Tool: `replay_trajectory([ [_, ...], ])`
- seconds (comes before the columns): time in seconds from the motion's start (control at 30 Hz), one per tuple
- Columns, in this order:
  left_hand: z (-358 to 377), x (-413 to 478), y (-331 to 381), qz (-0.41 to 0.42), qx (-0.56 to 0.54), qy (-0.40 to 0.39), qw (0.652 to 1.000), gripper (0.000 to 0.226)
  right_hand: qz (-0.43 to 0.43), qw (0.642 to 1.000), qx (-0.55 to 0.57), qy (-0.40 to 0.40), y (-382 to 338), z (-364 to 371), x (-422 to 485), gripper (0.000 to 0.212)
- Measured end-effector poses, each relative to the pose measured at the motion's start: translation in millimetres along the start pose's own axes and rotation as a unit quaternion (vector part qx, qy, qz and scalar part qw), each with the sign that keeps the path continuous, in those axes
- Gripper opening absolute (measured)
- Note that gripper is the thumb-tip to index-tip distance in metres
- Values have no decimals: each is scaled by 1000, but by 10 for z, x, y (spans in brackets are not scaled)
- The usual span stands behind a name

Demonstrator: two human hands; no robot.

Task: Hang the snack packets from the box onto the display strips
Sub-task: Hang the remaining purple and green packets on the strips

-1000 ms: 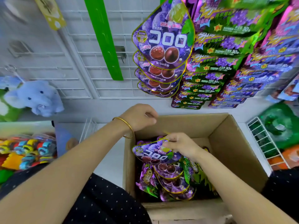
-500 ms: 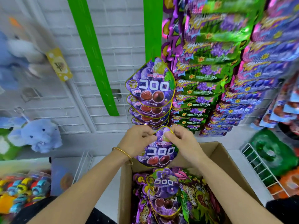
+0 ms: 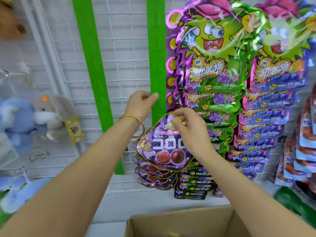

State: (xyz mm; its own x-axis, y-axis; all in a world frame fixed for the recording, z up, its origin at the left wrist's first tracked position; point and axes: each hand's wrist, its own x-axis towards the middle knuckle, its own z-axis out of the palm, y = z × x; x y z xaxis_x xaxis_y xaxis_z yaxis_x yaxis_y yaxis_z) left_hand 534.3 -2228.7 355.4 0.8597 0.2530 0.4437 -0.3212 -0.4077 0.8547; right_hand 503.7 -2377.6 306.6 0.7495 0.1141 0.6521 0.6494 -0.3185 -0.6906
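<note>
We see L hand (image 3: 142, 103) curled on the left edge of the green strip (image 3: 156, 57), thumb on its front, gripping it. R hand (image 3: 188, 130) pinches the top of a purple snack pkt (image 3: 164, 149), held up just below L hand, in front of the strip's lower part & over more purple pkts (image 3: 157, 179) hanging there. Cardboard box (image 3: 179, 224) sits near, at bottom edge

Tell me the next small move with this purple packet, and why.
Probably hook the purple packet onto the green strip, just above the hung packets: the left hand holds that strip, and the right hand pinches the packet's top beside it.
</note>
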Motion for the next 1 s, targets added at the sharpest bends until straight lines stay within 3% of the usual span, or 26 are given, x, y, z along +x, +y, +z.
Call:
replay_trajectory([
  [0.2,-31,48,119,-45,4,2,999,40,-59,996,-41,53,-183,118,387,10],
  [0.67,-53,103,105,-117,11,-33,992,47,0,996,-90,15,-78,257,469,15],
  [0.73,-55,93,84,-122,17,-37,992,40,3,997,-82,13,-52,267,434,14],
  [0.87,-69,-18,-46,-97,23,-46,994,31,2,996,-93,-9,36,293,337,13],
  [1.0,-123,-277,-211,-4,81,-64,995,22,-30,990,-132,-34,120,289,240,20],
])
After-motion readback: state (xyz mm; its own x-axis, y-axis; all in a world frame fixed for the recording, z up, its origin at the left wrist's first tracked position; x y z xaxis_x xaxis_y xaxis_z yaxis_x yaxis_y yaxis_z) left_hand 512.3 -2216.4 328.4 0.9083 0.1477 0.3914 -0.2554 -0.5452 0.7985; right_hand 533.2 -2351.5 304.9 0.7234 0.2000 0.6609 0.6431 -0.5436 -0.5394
